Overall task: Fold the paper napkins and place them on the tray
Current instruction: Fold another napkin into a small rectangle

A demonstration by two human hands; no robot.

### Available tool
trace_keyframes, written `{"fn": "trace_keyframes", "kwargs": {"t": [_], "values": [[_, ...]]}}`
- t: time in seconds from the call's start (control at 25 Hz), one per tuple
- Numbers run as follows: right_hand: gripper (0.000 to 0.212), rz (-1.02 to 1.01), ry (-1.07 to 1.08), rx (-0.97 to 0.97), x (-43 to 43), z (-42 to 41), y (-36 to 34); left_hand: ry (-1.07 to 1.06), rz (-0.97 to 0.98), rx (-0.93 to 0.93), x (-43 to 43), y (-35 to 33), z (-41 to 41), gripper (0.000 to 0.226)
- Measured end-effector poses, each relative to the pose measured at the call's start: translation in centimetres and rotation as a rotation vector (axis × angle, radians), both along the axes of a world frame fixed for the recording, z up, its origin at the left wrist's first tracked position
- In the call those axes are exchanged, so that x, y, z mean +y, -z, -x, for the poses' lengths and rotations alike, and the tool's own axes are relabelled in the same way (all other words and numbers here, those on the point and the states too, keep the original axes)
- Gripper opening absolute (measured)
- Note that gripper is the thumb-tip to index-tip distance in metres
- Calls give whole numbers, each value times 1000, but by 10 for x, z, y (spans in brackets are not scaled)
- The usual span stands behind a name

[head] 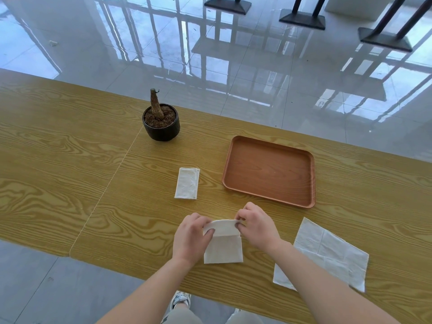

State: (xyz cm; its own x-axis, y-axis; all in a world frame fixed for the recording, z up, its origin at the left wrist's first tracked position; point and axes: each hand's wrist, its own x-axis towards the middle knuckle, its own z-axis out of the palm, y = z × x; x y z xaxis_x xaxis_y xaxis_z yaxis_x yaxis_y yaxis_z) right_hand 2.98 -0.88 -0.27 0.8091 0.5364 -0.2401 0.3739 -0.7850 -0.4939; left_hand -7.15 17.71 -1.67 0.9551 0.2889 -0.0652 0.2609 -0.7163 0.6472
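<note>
Two hands point(191, 237) point(256, 226) pinch a napkin's point(223, 250) folded edge.

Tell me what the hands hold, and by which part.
Both hold the half-folded white paper napkin: the left hand pinches its raised far edge at the left corner, the right hand at the right corner.

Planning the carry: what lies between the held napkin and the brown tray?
Head view: only bare yellow wood-grain tabletop between the held white paper napkin and the brown rectangular tray.
</note>
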Motion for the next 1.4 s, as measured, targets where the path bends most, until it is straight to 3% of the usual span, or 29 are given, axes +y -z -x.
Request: {"fn": "trace_keyframes", "kwargs": {"t": [0.08,0.56,0.92,1.24,1.4], "values": [[5,-19,17,-11,-5,8,-2,27,-47,-79,-2,-3,2,13],[9,-49,-25,-101,-19,54,-9,255,-219,-199,-2,-6,37,25],[16,17,-77,-77,-19,77,-5,379,-326,-174,-5,5,53,27],[26,86,-97,3,-26,92,5,451,-359,-98,-7,9,63,7],[25,-3,-14,-161,-24,96,10,464,-430,-79,-15,20,64,32]]}}
